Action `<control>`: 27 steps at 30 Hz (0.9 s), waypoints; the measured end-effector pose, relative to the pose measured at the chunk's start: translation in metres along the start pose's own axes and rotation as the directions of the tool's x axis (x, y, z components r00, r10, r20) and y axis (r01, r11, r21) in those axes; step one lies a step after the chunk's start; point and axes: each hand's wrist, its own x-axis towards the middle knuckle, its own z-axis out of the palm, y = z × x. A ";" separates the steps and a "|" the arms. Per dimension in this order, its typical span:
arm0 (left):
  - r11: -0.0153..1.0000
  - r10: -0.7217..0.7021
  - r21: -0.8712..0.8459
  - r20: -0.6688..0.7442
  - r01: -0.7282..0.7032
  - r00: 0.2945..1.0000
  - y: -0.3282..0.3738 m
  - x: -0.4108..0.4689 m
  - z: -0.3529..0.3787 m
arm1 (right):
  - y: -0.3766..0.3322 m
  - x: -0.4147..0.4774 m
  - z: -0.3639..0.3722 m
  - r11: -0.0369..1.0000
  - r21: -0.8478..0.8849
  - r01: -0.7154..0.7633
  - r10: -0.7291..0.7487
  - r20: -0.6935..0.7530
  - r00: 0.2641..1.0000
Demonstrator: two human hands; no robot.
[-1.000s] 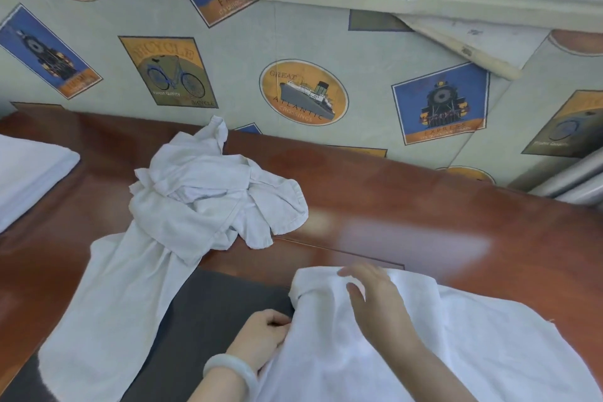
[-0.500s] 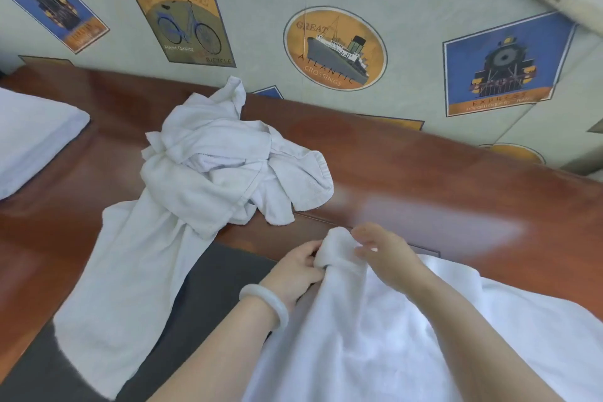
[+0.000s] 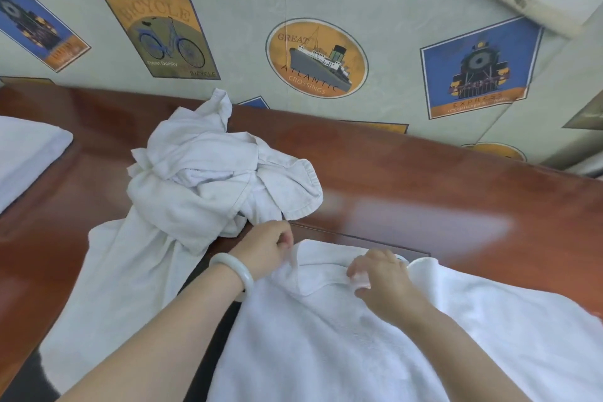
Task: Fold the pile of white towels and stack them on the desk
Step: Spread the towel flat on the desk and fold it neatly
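A white towel (image 3: 375,346) lies spread over the near edge of the reddish-brown desk (image 3: 424,192). My left hand (image 3: 266,248), with a pale bangle on the wrist, pinches the towel's far edge at its left corner. My right hand (image 3: 380,277) pinches the same edge a little to the right, fingers curled into the cloth. A crumpled pile of white towels (image 3: 208,179) sits on the desk to the left of my hands, one towel trailing over the desk's front edge. A folded stack of white towels (image 3: 23,153) lies at the far left.
Wallpaper with bicycle, ship and train pictures (image 3: 316,55) rises right behind the desk. A dark seat or floor area (image 3: 208,287) shows below the desk edge between my arms. Bare desk surface stretches to the right of the pile.
My hands were together on one bunched corner of the towel; they have since moved apart along its edge, left hand going left, right hand right. The camera has come closer.
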 end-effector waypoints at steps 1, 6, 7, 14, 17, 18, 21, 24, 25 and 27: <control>0.999 -0.033 0.025 -0.006 0.033 0.999 0.006 0.002 0.004 | 0.002 0.000 0.004 0.999 0.029 0.013 -0.011 -0.043 0.999; 0.822 -0.204 0.548 0.036 0.152 0.978 0.028 0.011 0.016 | 0.010 0.005 -0.006 0.997 -0.042 -0.066 0.063 -0.063 0.996; 0.762 -0.187 0.634 0.023 0.130 0.982 0.033 0.013 0.012 | 0.013 0.006 -0.009 0.994 -0.078 -0.081 0.079 -0.033 0.996; 0.840 -0.240 0.509 0.035 0.189 0.970 0.054 0.039 -0.070 | 0.034 0.014 -0.038 0.996 -0.087 -0.025 0.031 0.070 0.997; 0.955 -0.297 0.049 0.185 0.293 0.937 0.062 0.039 -0.081 | 0.042 0.025 -0.046 0.998 0.059 0.015 -0.021 0.118 0.993; 0.949 -0.297 -0.052 0.182 0.311 0.938 0.061 0.039 -0.082 | 0.044 0.027 -0.049 0.995 0.100 0.012 -0.027 0.144 0.989; 0.883 -0.356 -0.272 0.145 0.383 0.923 0.056 0.037 -0.081 | 0.051 0.031 -0.051 0.996 0.081 0.025 -0.041 0.204 0.978; 0.821 -0.390 -0.388 0.155 0.419 0.907 0.052 0.036 -0.087 | 0.052 0.032 -0.056 0.999 0.041 -0.009 -0.002 0.272 0.962; 0.833 -0.373 -0.381 0.148 0.401 0.916 0.051 0.036 -0.090 | 0.051 0.031 -0.059 0.999 0.032 -0.018 0.007 0.326 0.945; 0.863 -0.333 -0.362 0.117 0.353 0.936 0.050 0.036 -0.098 | 0.050 0.029 -0.062 1.000 -0.029 -0.002 0.015 0.473 0.881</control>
